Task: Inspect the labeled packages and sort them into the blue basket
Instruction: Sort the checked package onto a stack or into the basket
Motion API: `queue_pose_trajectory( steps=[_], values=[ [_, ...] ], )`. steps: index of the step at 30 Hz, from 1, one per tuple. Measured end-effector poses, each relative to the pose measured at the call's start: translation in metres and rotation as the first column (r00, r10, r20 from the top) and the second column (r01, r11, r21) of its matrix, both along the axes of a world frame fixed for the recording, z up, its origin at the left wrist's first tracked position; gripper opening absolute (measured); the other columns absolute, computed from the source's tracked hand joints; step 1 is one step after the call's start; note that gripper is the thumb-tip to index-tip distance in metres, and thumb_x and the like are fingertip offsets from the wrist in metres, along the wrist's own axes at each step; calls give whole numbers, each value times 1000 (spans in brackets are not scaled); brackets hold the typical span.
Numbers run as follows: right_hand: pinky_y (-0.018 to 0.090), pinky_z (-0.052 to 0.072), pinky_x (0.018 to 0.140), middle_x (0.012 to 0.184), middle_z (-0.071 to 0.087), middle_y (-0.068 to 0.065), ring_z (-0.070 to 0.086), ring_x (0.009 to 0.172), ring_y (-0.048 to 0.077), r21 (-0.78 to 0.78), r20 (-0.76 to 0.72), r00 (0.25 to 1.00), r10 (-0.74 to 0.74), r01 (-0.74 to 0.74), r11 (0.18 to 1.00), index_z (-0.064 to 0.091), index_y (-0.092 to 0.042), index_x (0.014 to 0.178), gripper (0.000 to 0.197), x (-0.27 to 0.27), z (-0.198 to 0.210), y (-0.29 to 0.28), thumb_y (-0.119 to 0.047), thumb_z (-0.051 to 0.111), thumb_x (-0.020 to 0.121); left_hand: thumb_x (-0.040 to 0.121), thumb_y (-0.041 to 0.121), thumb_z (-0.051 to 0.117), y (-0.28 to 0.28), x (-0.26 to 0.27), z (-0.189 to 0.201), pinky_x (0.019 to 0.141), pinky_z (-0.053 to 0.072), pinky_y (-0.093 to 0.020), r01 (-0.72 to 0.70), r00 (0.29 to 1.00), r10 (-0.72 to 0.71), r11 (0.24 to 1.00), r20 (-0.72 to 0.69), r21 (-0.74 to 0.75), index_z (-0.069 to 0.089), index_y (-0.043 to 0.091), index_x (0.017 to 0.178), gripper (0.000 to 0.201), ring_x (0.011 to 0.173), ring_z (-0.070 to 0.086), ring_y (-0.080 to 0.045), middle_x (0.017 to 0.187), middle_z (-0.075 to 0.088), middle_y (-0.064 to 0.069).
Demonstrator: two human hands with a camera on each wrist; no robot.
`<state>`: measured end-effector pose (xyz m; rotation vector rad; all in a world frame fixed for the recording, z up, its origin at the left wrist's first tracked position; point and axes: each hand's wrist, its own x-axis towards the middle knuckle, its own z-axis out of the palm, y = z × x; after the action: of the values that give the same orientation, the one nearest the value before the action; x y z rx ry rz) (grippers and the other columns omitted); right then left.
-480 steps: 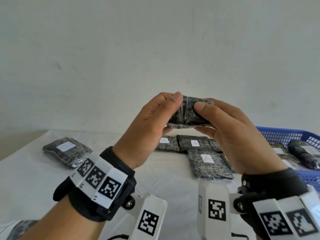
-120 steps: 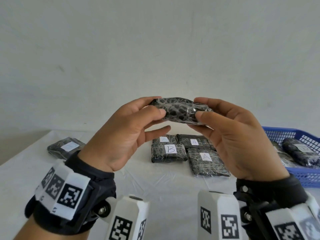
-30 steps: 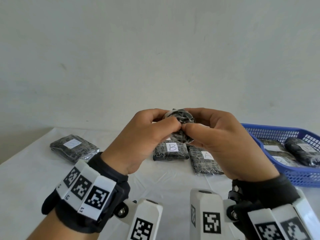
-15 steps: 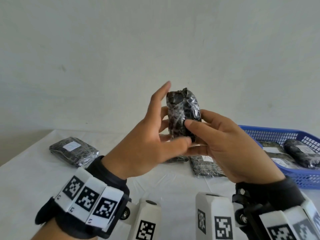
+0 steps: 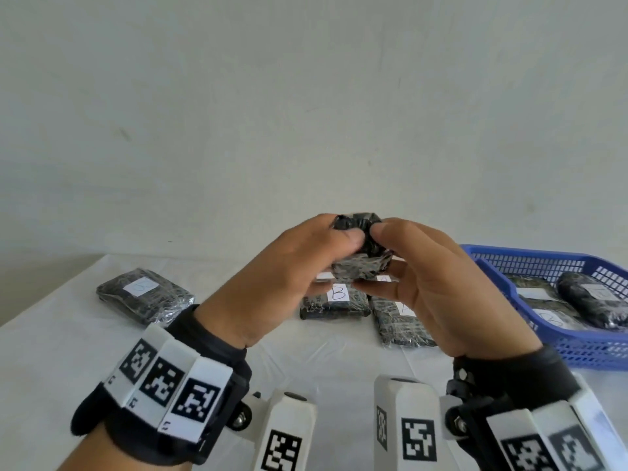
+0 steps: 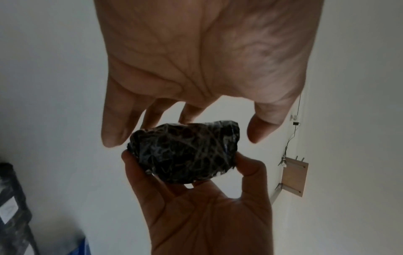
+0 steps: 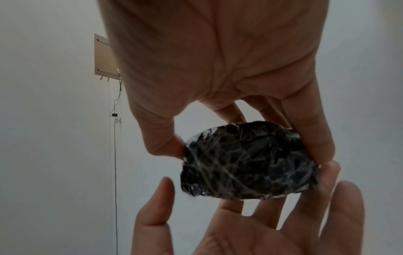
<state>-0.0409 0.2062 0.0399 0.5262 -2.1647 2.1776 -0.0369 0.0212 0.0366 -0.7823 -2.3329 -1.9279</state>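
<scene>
Both hands hold one dark wrapped package (image 5: 361,256) up in the air above the table (image 5: 61,341) — the right hand (image 5: 438,290) pinches it between thumb and fingers in a firm grip, and the left hand (image 5: 278,283) has its thumb and fingertips against the other end. No label shows on it. Below lie packages marked B (image 5: 334,300) and A (image 5: 401,321); another (image 5: 146,297) sits well to the left. The blue basket (image 5: 577,348) at right holds several packages.
</scene>
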Motion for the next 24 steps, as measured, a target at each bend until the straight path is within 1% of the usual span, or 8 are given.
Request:
queue_pose_trajectory(
  steps=[2,4,7,9,13,19,22,24],
  values=[
    [54,60,99,98,79,10,77,102,25,16,-15,1000,-7,7,1000,74,-5,105,42,0,1,-2,-36,61,79,75,59,61,-1,-2,-1,105,54,-54,-29,999,29,999,14,32,72,18,117,60,115,69,-25,118,74,-10],
    [53,61,97,96,79,10,77,100,24,28,-28,999,-19,20,999,74,-5,102,40,1,1,-4,-35,63,78,81,45,64,1,-3,-2,101,55,-56,-73,997,74,996,-12,59,74,5,109,49,110,69,-37,112,71,-25],
    [52,59,101,102,79,8,76,104,22,30,-21,1000,9,-9,1000,72,-6,109,48,3,0,-6,-39,67,76,81,36,65,5,-5,-5,97,54,-62,-140,988,145,985,-52,98,72,-5,102,47,103,67,-49,104,67,-36],
    [50,59,101,108,78,12,76,107,22,32,-14,1000,20,-20,999,70,-3,115,50,3,-1,-7,-39,64,80,81,39,65,6,-4,-5,95,57,-58,-164,983,173,979,-63,119,75,-1,101,46,102,69,-46,102,70,-32],
    [48,64,92,110,72,28,77,102,30,19,-36,998,-59,60,998,66,7,113,49,-2,-2,-7,-29,57,82,75,57,60,7,-1,-2,99,48,-70,-145,987,148,989,-67,41,74,5,95,57,96,66,-47,98,66,-34],
    [50,61,96,106,74,21,75,101,28,2,-10,1000,-17,17,1000,70,2,110,50,-2,-4,-4,-37,67,78,70,51,59,11,-6,-6,95,55,-61,-224,967,231,972,-107,75,79,17,87,43,101,69,-42,94,74,-21],
    [48,63,93,109,70,32,75,104,37,35,-54,995,-87,89,995,67,7,112,30,-3,-4,-4,-18,63,97,71,53,59,11,-6,-6,96,55,-62,-196,976,200,979,-89,49,79,23,92,42,101,69,-41,97,75,-18],
    [49,63,93,111,68,35,71,109,42,50,-75,991,-114,118,992,67,7,113,27,-4,-4,-4,-15,63,96,73,53,60,10,-5,-5,99,52,-64,-169,983,173,983,-55,68,79,23,98,43,107,66,-44,105,73,-22]
  ],
)
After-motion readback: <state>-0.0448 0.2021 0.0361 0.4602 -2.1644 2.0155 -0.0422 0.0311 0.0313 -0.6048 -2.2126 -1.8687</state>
